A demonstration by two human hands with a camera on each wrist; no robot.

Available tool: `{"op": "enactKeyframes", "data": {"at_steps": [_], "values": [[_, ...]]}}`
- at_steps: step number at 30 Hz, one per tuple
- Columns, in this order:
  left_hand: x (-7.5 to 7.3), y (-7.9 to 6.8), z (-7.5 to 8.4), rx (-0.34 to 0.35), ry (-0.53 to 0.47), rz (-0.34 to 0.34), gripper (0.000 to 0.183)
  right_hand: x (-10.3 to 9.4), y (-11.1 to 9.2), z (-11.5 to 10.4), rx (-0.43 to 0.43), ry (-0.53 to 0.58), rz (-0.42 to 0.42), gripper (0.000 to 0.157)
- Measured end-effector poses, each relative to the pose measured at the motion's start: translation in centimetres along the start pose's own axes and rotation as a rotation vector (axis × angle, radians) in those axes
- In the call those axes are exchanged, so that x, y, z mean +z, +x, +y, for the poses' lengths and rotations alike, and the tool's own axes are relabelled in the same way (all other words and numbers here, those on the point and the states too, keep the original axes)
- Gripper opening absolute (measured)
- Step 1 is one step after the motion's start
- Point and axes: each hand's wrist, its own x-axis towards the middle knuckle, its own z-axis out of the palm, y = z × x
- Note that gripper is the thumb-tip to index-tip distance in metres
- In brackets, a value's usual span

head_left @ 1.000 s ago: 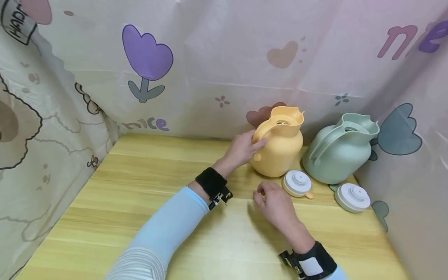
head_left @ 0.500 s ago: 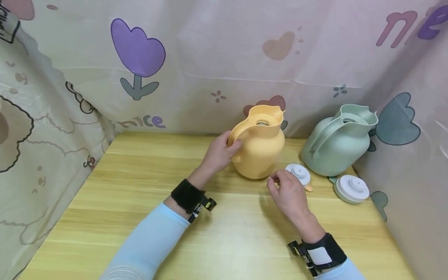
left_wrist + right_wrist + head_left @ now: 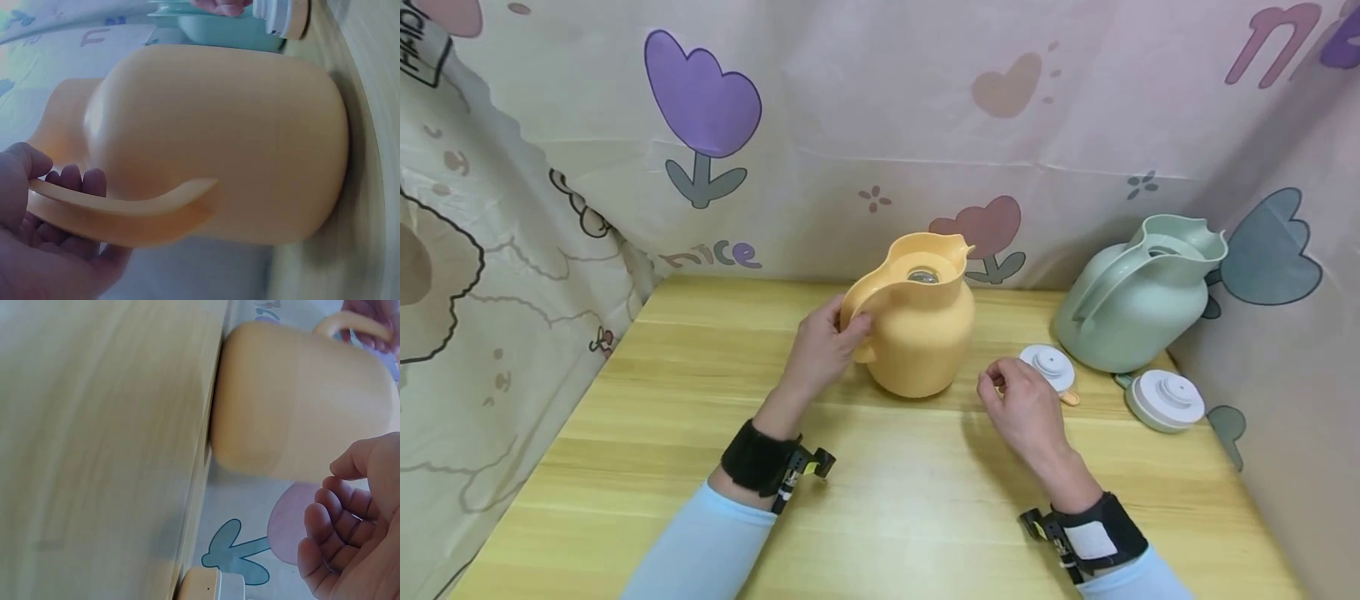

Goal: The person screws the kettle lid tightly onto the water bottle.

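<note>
My left hand (image 3: 817, 348) grips the handle of a yellow thermos jug (image 3: 922, 346), with fingers and thumb curled round the handle in the left wrist view. The jug is upright and without its lid, its round mouth showing inside the spouted rim. Whether its base touches the table I cannot tell. Holding nothing, my right hand (image 3: 1026, 412) hovers over the table to the right of the jug, fingers loosely curled. Just behind it lies a white-and-yellow lid (image 3: 1048, 367), partly covered by that hand in the head view.
A green thermos jug (image 3: 1131, 308) without a lid leans at the back right. Its white-and-green lid (image 3: 1167, 398) lies in front of it. The wooden table (image 3: 880, 500) ends at a printed cloth (image 3: 820, 100) hanging behind and along both sides.
My left hand has brought the yellow jug leftward and a little nearer, away from the green jug. The right hand has shifted right, toward the yellow jug's lid.
</note>
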Motion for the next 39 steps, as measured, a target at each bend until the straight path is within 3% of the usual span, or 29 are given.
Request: {"op": "enactKeyframes", "data": {"at_steps": [8, 14, 19, 23, 29, 35, 39], "values": [[-4.2, -2.4, -1.1, -0.030, -0.017, 0.057, 0.024, 0.0, 0.6, -0.1, -0.010, -0.006, -0.014, 0.012], [-6.1, -2.6, -2.1, -0.035, -0.011, 0.113, 0.030, -0.2, 0.9, 0.4, 0.005, -0.023, -0.014, 0.011], [-6.1, -2.0, -3.4, -0.051, -0.036, 0.242, 0.028, -0.9, 1.2, 1.6, 0.057, -0.044, -0.037, 0.015], [-5.5, -1.7, -3.7, -0.066, -0.042, 0.315, 0.028, -2.3, 1.6, 3.0, 0.170, -0.089, -0.124, 0.042], [-4.7, -1.5, -3.3, -0.072, 0.026, 0.307, 0.025, -3.9, 1.6, 5.3, 0.334, -0.165, -0.277, 0.096], [-4.4, -1.7, -2.5, -0.066, 0.053, 0.264, 0.022, -3.8, 1.2, 7.5, 0.452, -0.198, -0.468, 0.106], [-4.3, -1.8, -2.2, -0.073, 0.066, 0.268, 0.020, -3.4, 1.0, 8.2, 0.473, -0.209, -0.584, 0.109]]}}
